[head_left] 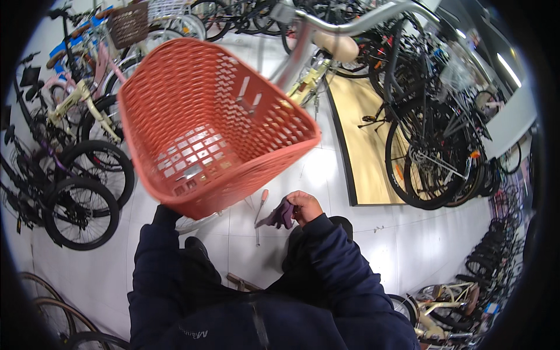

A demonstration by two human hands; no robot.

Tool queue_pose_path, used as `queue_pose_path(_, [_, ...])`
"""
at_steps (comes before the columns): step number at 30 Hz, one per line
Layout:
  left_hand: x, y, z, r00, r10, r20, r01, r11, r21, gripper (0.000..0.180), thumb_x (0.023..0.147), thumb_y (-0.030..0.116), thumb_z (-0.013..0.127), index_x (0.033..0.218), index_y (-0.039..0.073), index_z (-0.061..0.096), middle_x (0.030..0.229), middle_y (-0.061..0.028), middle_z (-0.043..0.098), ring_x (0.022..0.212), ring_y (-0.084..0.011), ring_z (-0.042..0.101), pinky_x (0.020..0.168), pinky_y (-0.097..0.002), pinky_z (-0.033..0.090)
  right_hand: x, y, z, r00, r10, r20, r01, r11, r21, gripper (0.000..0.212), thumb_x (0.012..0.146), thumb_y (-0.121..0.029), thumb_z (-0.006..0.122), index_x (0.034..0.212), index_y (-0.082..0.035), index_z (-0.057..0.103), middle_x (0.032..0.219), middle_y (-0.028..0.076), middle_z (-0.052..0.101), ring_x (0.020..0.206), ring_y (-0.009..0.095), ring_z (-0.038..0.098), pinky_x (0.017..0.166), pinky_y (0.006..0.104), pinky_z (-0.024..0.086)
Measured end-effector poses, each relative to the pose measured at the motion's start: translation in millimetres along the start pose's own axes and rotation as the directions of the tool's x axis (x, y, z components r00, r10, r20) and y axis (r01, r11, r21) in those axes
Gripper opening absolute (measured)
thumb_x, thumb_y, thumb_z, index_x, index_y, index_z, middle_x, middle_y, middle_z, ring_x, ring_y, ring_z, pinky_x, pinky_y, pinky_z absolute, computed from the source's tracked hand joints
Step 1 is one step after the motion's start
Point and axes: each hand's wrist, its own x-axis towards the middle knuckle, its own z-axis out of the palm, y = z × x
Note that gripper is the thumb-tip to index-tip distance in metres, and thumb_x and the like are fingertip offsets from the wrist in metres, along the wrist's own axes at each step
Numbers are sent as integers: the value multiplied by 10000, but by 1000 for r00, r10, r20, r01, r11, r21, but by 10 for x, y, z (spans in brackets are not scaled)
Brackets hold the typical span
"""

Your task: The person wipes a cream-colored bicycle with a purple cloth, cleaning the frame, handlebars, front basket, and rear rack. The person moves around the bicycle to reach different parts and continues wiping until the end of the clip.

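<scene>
My right hand is bare and closed on a crumpled dark purple cloth that looks like a glove, held by its edge above the floor. To its left, a screwdriver with an orange-red handle lies on the white tiles. A large coral-red woven plastic basket fills the middle left, its open top facing me and nothing plainly inside it. My left arm reaches up to the basket's near lower edge. A dark shape at the end of that sleeve meets the basket, and the left fingers are hidden.
Silver handlebars and a cream bicycle frame stand beyond the basket. A pale wooden board with a dark edge lies at right under a black bicycle wheel. Rows of bicycles line both sides. My shoe stands below the basket.
</scene>
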Motion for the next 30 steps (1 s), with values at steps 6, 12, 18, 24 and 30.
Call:
queue_pose_path(6, [-62, -85, -764, 997, -71, -9, 71, 964, 257, 570, 819, 438, 713, 1231, 59, 607, 1198, -202, 673, 1091, -362, 654, 912, -448, 544, -4, 1, -92, 999, -45, 13, 44, 998, 43, 103, 923, -19, 522, 949, -7, 620, 783, 57, 652, 569, 133, 570, 509, 275, 455])
queue_pose_path(12, [-268, -266, -1668, 977, -95, -189, 172, 877, 449, 582, 838, 421, 710, 1252, 29, 593, 1230, -208, 661, 1112, -360, 648, 928, -449, 541, -62, -7, -85, 997, -71, 6, 70, 994, 83, 94, 925, -51, 546, 954, -22, 631, 849, 75, 690, 633, 130, 605, 534, 266, 481])
queue_pose_path(18, [-909, -1024, -2109, 930, -100, -353, 297, 772, 563, 594, 858, 405, 707, 1272, -1, 579, 1262, -213, 650, 1132, -358, 643, 945, -451, 539, -70, -15, -54, 996, -67, 52, 64, 997, 40, 102, 929, -54, 539, 967, -34, 631, 877, 61, 681, 713, 147, 629, 588, 269, 485])
queue_pose_path(24, [-1947, -970, -1814, 694, -706, -141, 558, 404, 725, 546, 767, 384, 770, 1153, 8, 681, 1083, -215, 719, 1038, -385, 680, 901, -476, 538, -58, -22, 47, 993, -68, 96, 61, 995, 80, 71, 921, -48, 566, 944, -26, 629, 835, 45, 670, 636, 107, 582, 563, 249, 474])
queue_pose_path(30, [-1810, 1490, -1435, 914, 299, -274, -213, 929, 304, 195, 882, 29, 613, 1054, -40, 673, 1025, -242, 692, 999, -420, 667, 889, -460, 524, 69, -9, 137, 990, -111, 85, 99, 986, 130, 80, 923, -56, 572, 937, -10, 636, 765, 62, 668, 570, 114, 582, 513, 250, 468])
